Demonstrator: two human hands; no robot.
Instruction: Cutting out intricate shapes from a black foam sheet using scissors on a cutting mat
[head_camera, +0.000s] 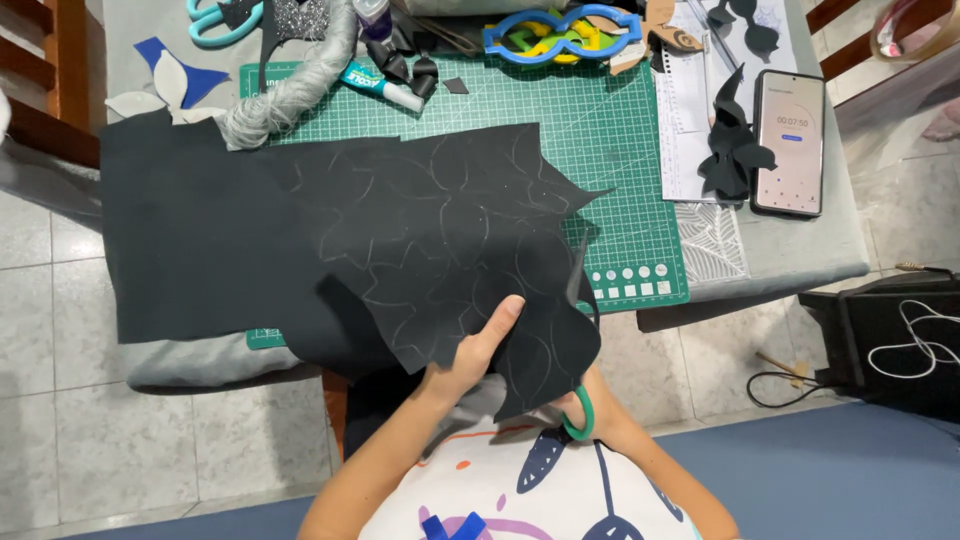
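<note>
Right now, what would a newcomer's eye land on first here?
The large black felt sheet with chalk-traced outlines sprawls over the green gridded cutting mat. At its near edge the left hand pinches the sheet, while the right hand, mostly hidden beneath it, works green-handled scissors. At far right, a smartphone with a lit screen lies beside cut black shapes.

White patterned shirt (520, 495), bare forearms

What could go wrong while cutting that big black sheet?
The left hand grips the black sheet close to where the green-handled scissors cut, so its fingers might get nipped. The right hand is mostly hidden beneath the sheet, so the cut may stray off the faint traced outlines.
</note>
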